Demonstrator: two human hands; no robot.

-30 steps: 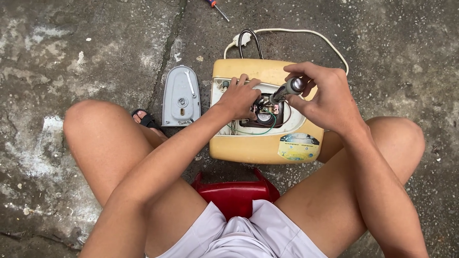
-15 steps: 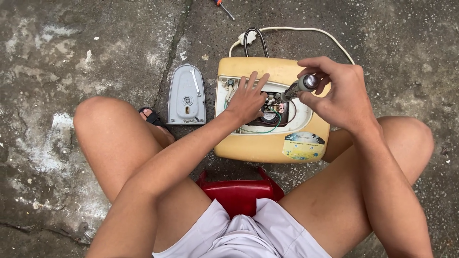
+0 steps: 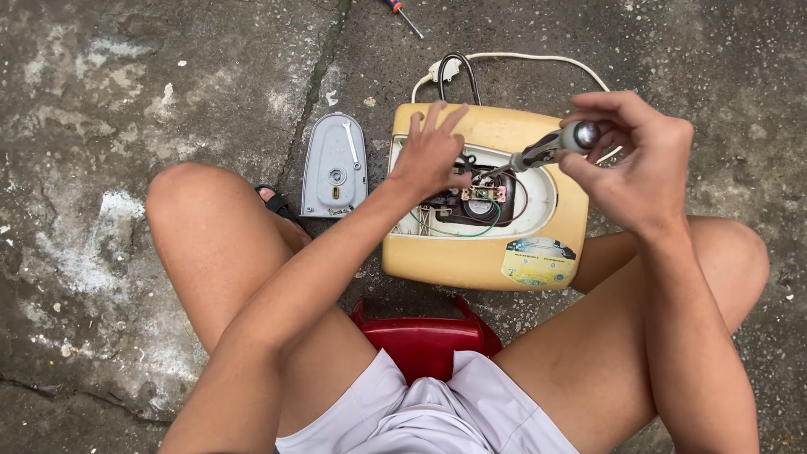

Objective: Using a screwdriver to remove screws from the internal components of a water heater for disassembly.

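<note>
A yellow appliance base [image 3: 437, 265] lies upside down on the concrete between my knees. Its oval opening shows wires and a dark part inside. My left hand [image 3: 433, 151] rests on the rim of that opening, fingers spread, thumb by the inner parts. My right hand [image 3: 635, 160] grips a screwdriver [image 3: 546, 150] by its grey and black handle. The tip points down-left into the opening, close to my left thumb.
A grey oval cover plate [image 3: 334, 168] lies on the ground left of the base. A white power cord [image 3: 521, 60] and black cable loop behind it. Another screwdriver [image 3: 403, 17] lies at the top edge. I sit on a red stool [image 3: 424, 340].
The view has shifted a little. My left hand has spread its fingers over the opening's rim. My right hand keeps turning the screwdriver in the same spot.
</note>
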